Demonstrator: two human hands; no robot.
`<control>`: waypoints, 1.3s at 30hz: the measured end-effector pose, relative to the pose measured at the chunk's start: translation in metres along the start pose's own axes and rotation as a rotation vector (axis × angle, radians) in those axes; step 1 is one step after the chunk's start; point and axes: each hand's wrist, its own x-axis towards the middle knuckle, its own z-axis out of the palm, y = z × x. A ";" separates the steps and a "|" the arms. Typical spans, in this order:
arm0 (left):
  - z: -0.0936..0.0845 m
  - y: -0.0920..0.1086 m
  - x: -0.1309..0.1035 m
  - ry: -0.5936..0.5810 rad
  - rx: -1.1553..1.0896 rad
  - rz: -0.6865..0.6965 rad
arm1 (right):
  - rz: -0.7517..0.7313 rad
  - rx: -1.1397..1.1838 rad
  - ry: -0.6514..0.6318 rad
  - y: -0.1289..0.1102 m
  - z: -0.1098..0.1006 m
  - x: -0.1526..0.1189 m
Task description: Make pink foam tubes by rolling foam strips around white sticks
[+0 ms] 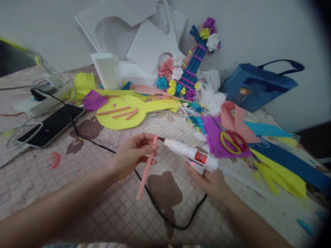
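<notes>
Between the fingertips of my left hand (pixel 138 151) is a thin pink paper strip (pixel 146 172), slanting down toward me. My right hand (pixel 210 181) grips a white hot glue gun (pixel 186 151) by its handle. The gun's dark nozzle points left and meets, or nearly meets, the strip's upper end. A clear glue stick (pixel 240 179) sticks out of the gun's back. Beyond my hands lies a yellow guitar-shaped cutout (pixel 121 119) with several pink strips on it.
A decorated blue paper guitar (pixel 192 69) leans on the wall. Scissors (pixel 232 141) lie on purple paper at right, near a blue bag (pixel 258 86). At left are a phone (pixel 51 125) and a power strip (pixel 46 98). The black cord (pixel 165 217) loops below my hands.
</notes>
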 end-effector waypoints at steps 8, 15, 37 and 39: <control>-0.002 -0.001 0.001 -0.008 0.011 -0.003 | -0.017 -0.003 0.013 0.001 0.002 0.000; 0.000 -0.001 0.000 -0.016 0.018 0.003 | -0.049 -0.006 0.019 -0.001 0.001 0.002; 0.008 -0.015 -0.007 -0.101 -0.058 -0.171 | 0.513 0.044 0.129 0.066 -0.012 0.028; 0.009 -0.016 -0.007 -0.121 -0.072 -0.184 | 0.329 -0.113 0.255 0.055 -0.016 0.025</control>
